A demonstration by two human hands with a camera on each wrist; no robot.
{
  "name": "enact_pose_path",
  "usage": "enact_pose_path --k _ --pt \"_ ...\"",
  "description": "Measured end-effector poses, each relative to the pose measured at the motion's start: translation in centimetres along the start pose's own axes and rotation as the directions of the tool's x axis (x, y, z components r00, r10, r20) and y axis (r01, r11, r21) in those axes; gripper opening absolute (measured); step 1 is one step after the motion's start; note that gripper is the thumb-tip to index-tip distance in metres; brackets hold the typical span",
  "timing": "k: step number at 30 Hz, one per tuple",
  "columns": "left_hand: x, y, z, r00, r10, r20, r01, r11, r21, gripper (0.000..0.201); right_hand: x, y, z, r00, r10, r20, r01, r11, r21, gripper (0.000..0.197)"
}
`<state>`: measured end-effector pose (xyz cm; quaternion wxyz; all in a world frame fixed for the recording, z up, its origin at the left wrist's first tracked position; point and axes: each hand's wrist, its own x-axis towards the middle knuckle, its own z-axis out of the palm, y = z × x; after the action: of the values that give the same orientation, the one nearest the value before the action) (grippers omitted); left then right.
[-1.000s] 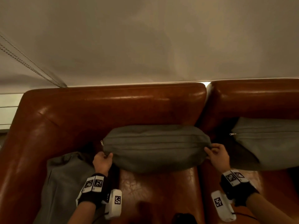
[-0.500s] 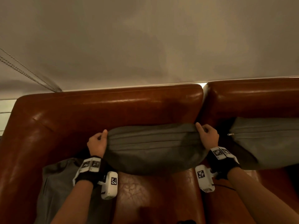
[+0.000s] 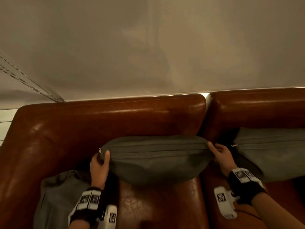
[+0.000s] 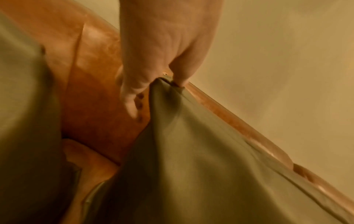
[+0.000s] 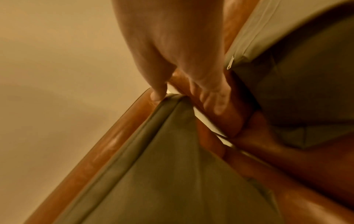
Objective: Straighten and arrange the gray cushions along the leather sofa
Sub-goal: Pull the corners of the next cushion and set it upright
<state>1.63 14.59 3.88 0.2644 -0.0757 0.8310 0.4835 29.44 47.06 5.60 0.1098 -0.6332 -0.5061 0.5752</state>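
A gray cushion (image 3: 155, 156) stands on its edge against the backrest of the brown leather sofa (image 3: 115, 123), zipper seam facing up. My left hand (image 3: 99, 160) pinches its top left corner by the zipper pull; the left wrist view shows thumb and fingers closed on that corner of the cushion (image 4: 191, 151). My right hand (image 3: 218, 153) pinches the top right corner, also seen in the right wrist view, thumb on the seam of the cushion (image 5: 162, 166). A second gray cushion (image 3: 270, 151) leans on the right sofa section. A third gray cushion (image 3: 57, 199) lies at the left armrest.
A pale wall (image 3: 148, 47) rises directly behind the sofa back. A cord (image 3: 24, 80) hangs at the upper left. A narrow gap (image 3: 206, 96) separates the two backrest sections. Bare leather seat (image 3: 156, 207) shows below the held cushion.
Both hands went up to the cushion's top corners, then came down a little, and the cushion now sits lower against the backrest and bulges more. The other cushions stayed put.
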Motion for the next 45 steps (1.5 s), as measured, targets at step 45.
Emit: enact_pose_path --k 45 --pt "3.6 3.6 7.3 0.906 0.339 -0.254 -0.250 0.912 0.324 0.023 5.2 -2.2 4.4 0.882 -0.422 -0.209 0.336 0.875 -0.349 0.023"
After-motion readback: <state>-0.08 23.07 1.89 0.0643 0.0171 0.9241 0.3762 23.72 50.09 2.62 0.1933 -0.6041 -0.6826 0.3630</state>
